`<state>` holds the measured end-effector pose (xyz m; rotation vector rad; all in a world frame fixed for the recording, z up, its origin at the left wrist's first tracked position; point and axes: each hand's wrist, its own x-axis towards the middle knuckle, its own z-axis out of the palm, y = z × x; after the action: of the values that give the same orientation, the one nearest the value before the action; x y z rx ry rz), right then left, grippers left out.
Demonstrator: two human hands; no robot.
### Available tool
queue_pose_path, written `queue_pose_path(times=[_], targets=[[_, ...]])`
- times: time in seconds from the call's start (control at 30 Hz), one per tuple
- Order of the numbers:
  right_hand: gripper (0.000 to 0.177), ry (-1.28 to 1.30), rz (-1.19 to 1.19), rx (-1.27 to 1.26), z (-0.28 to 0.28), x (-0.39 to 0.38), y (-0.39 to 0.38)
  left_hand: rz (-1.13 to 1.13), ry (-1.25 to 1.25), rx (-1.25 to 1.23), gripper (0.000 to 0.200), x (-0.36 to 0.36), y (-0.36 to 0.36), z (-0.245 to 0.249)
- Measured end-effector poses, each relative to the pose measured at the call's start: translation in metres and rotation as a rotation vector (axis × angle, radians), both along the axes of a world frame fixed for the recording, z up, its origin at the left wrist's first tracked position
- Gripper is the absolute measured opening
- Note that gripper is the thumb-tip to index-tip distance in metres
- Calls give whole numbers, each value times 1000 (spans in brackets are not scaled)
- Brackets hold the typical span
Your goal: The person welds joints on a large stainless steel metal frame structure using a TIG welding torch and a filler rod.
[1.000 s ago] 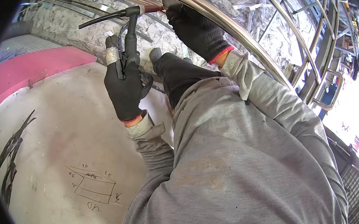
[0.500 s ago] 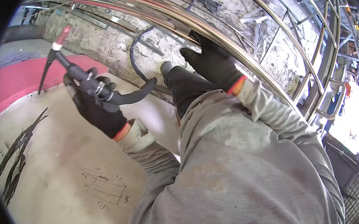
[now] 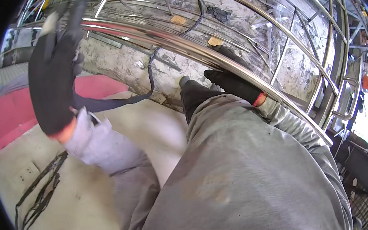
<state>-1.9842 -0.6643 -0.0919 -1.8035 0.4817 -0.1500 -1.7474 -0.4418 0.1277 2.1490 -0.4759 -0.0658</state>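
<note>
My left hand, in a black glove, is raised at the upper left and closed on a TIG welding torch. The torch is smeared by motion, and its front end is hard to make out. Its dark cable runs from below the hand toward the right. My right hand, also in a black glove, is wrapped round a shiny metal tube of a railing frame. Its thumb lies on the near side, and some fingers show beyond the tube.
A pale board lies at the left, with black strips on it and a pink band along its far edge. More bent railing tubes stand at the right. Scraps litter the stained floor.
My left hand has swung up and left with the torch, drawing the cable along. My right hand has moved slightly down and right, closing round the tube. The view has shifted a little.
</note>
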Motion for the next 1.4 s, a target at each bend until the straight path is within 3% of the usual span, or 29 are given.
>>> queue_pose_path(times=[0.03, 0.1, 0.2, 0.23, 0.3, 0.37, 0.5, 0.57, 0.6, 0.73, 0.83, 0.9, 0.93, 0.97, 1.0, 1.1, 1.13, 1.17, 1.2, 1.23, 1.27, 1.3, 1.33, 1.4], targets=[[54, -25, 9, 104, -3, 2, -1, -77, 22, 142, 59, 12, -14, 4], [43, -74, -14, -18, -1, 8, -2, -210, 117, 415, 72, 52, -36, -2], [27, 28, -51, 95, -3, 18, -5, -489, 149, 824, 68, 115, -76, -24], [32, 66, -31, 154, -2, 16, -7, -570, 147, 957, 66, 127, -92, -31], [36, 105, 6, 229, -1, 15, -9, -767, -148, 1034, 58, 151, -116, -64], [35, 90, 16, 266, -1, 15, -11, -747, 110, 1159, 52, 150, -142, -68], [32, 39, -12, 277, 0, 15, -11, -838, 70, 1177, 47, 193, -160, -138], [30, 18, -30, 277, 1, 14, -11, -916, -42, 1352, 46, 206, -164, -157], [30, 7, -40, 283, 1, 14, -11, -932, -91, 1266, 37, 206, -158, -157], [27, -40, -87, 308, 0, 14, -5, -818, -50, 1223, 74, 186, -143, -120], [25, -88, -115, 342, -8, 14, -4, -667, -248, 1091, 69, 174, -126, -105], [24, -125, -88, 234, -10, 14, -4, -590, -370, 651, 56, 147, -100, -90], [28, -131, -10, -57, -6, 13, -5, -554, -557, 401, 46, 141, -89, -97], [28, -125, -16, -55, 6, 17, -3, -527, -202, 263, 34, 96, -82, -65], [27, -91, -220, 407, 25, 24, 3, -521, 57, 124, 24, 64, -64, -50], [22, -238, -307, 490, 23, 29, 18, -611, 618, -162, 14, 17, -19, -70], [20, -107, -304, 583, 36, 33, 13, -584, 807, -196, 14, -1, -17, -77], [19, -36, -301, 623, 38, 33, 11, -684, 714, -96, 14, -4, -15, -99], [18, 36, -298, 663, 41, 34, 10, -599, 767, -75, 17, -10, -23, -119], [22, -60, -319, 974, 35, 32, 11, -512, 818, -59, 19, -15, -30, -141], [25, -106, -323, 1126, 30, 30, 8, -504, 821, -73, 19, -22, -33, -162], [28, -146, -328, 1279, 25, 29, 5, -486, 786, -245, 20, -28, -34, -182], [32, -128, -198, 851, 19, 27, 2, -464, 745, -415, 20, -33, -37, -194], [35, -340, -42, 218, 8, 28, 9, -453, 768, -395, 21, -37, -43, -195]])
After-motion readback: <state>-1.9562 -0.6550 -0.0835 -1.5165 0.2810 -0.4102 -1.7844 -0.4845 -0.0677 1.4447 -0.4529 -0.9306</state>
